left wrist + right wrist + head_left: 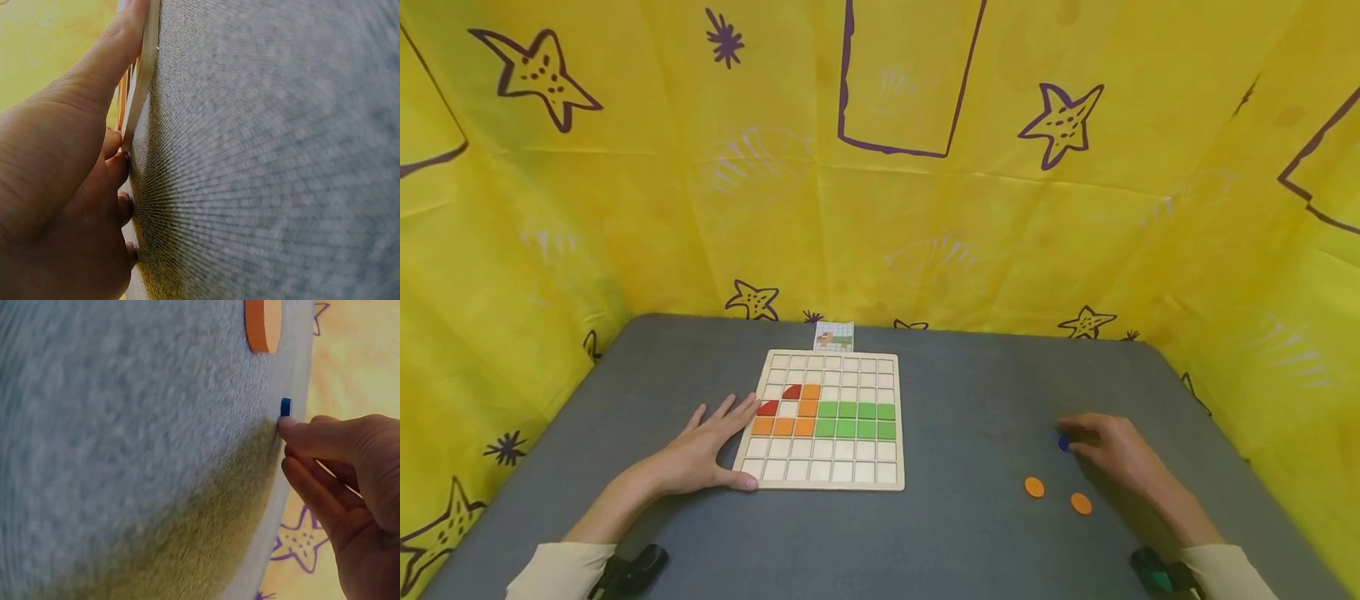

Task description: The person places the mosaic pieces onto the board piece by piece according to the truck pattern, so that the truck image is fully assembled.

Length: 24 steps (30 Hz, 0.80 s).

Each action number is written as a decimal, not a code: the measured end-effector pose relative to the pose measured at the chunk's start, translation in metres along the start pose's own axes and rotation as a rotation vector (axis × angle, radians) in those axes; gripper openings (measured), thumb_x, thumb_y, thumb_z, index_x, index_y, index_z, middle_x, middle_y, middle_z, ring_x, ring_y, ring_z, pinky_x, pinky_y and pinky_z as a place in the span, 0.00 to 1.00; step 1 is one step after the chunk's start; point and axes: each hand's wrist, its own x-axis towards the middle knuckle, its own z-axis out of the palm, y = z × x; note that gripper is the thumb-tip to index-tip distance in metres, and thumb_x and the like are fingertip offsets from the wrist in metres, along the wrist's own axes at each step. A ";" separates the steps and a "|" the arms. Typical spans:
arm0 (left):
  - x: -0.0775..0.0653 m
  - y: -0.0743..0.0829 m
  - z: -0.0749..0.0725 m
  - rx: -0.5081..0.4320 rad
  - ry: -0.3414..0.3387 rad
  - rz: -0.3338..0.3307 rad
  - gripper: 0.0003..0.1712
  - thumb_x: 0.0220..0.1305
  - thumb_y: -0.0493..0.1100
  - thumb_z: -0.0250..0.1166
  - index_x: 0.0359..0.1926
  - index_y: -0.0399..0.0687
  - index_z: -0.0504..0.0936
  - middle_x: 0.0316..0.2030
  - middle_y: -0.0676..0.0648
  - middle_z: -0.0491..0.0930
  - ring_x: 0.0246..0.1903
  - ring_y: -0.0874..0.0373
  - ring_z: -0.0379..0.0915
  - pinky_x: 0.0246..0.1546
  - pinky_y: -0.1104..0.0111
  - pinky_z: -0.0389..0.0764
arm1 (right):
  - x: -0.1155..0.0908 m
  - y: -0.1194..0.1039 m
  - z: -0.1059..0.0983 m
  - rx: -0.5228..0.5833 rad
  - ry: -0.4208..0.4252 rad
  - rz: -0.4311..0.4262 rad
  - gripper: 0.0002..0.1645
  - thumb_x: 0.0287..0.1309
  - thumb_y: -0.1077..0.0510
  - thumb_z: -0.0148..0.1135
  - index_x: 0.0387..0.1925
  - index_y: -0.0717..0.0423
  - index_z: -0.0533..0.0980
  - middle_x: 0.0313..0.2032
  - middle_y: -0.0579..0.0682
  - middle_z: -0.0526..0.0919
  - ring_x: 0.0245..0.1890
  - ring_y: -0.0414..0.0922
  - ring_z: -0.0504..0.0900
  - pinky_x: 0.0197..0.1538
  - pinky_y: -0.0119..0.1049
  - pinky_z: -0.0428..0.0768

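My left hand (696,454) lies along the left side of a wooden grid board (842,471), fingers spread, its thumb at the near left corner. In the left wrist view the thumb (103,69) rests against the board's pale edge. Green square tiles (856,419), orange squares (783,427) and red curved pieces (792,392) fill some of the cells. Over on the right, my right hand (1116,450) pinches a small blue disc (1064,443) between thumb and fingers, low at the table surface. The right wrist view shows the disc (286,407) edge-on beyond the thumb tip.
Two orange discs (1034,487) lie on the dark grey table (955,542), nearer than the right hand. Behind the board's far edge is a small card (834,336) with a coloured grid picture. Yellow cloth (880,208) with starfish drawings surrounds the table's back and sides.
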 end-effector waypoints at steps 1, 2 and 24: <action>0.000 0.000 0.000 0.004 0.001 0.000 0.69 0.41 0.70 0.74 0.76 0.40 0.53 0.76 0.38 0.48 0.73 0.31 0.34 0.65 0.35 0.29 | 0.001 -0.001 0.000 0.012 -0.001 -0.007 0.21 0.41 0.71 0.75 0.42 0.63 0.84 0.39 0.53 0.88 0.39 0.52 0.86 0.41 0.45 0.83; 0.000 0.000 0.000 0.006 0.002 0.001 0.69 0.41 0.70 0.74 0.76 0.41 0.53 0.76 0.38 0.48 0.73 0.31 0.34 0.65 0.35 0.29 | 0.001 -0.002 0.001 0.023 -0.002 -0.015 0.21 0.41 0.71 0.74 0.42 0.63 0.84 0.39 0.53 0.88 0.39 0.51 0.86 0.40 0.44 0.84; 0.000 0.000 0.000 0.002 -0.006 -0.008 0.68 0.42 0.69 0.74 0.76 0.41 0.53 0.76 0.38 0.47 0.73 0.31 0.33 0.66 0.35 0.28 | 0.013 -0.012 0.007 0.105 -0.025 -0.068 0.17 0.44 0.72 0.73 0.40 0.60 0.86 0.36 0.49 0.88 0.37 0.45 0.86 0.38 0.38 0.84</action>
